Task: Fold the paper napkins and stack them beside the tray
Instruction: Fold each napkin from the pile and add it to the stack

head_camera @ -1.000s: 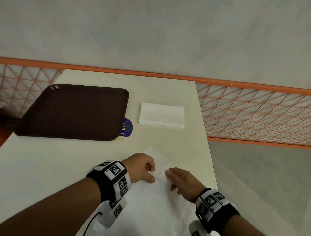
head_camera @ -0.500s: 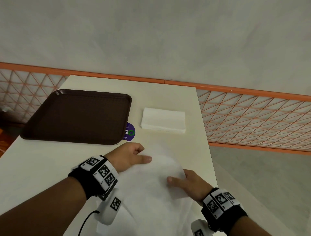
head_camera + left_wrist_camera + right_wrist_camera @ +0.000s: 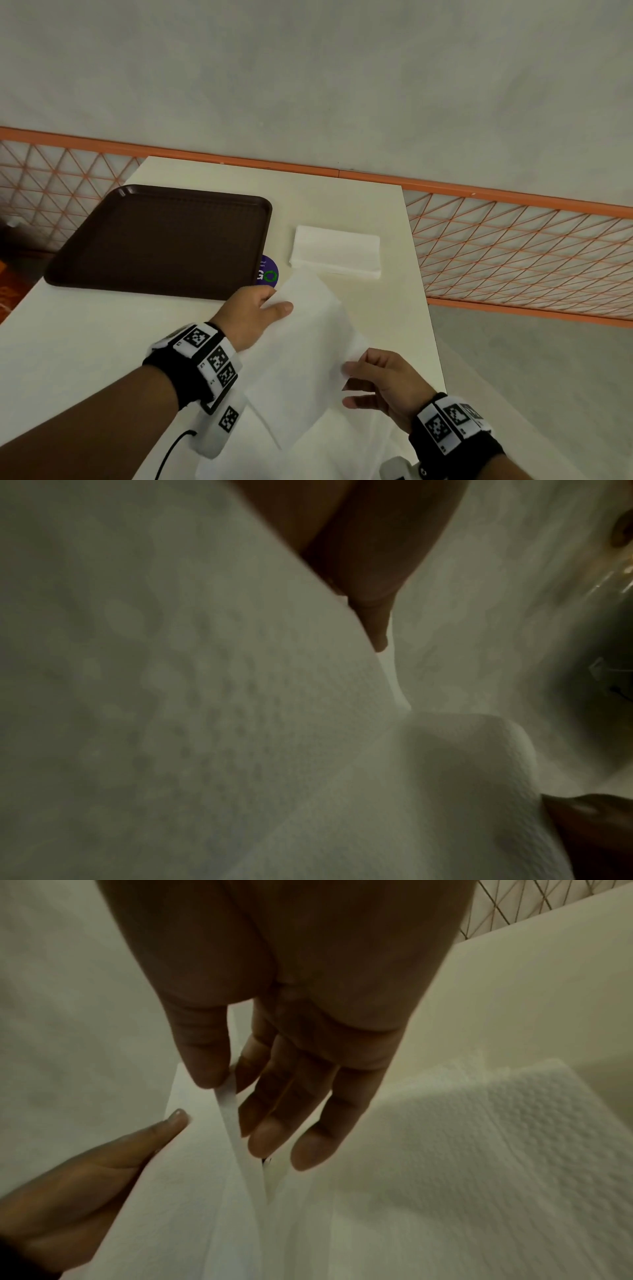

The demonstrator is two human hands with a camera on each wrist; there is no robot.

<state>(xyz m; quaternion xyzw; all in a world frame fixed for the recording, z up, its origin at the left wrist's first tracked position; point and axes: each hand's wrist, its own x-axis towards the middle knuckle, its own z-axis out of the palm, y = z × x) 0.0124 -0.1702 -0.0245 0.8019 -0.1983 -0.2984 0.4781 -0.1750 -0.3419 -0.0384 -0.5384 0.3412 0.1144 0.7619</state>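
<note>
A white paper napkin is lifted off the cream table, spread between both hands. My left hand pinches its far left edge, thumb on top. My right hand pinches the near right edge between thumb and forefinger; the right wrist view shows that pinch on the napkin, the other fingers hanging straight. The left wrist view is filled by the napkin. A stack of folded napkins lies to the right of the brown tray.
More unfolded white napkins lie on the table under my wrists. A purple round sticker shows at the tray's near right corner. The table's right edge drops to a grey floor. An orange lattice fence runs behind.
Both hands have raised the napkin off the pile and drawn apart. The left hand went forward toward the tray's corner, the right hand back and to the right.
</note>
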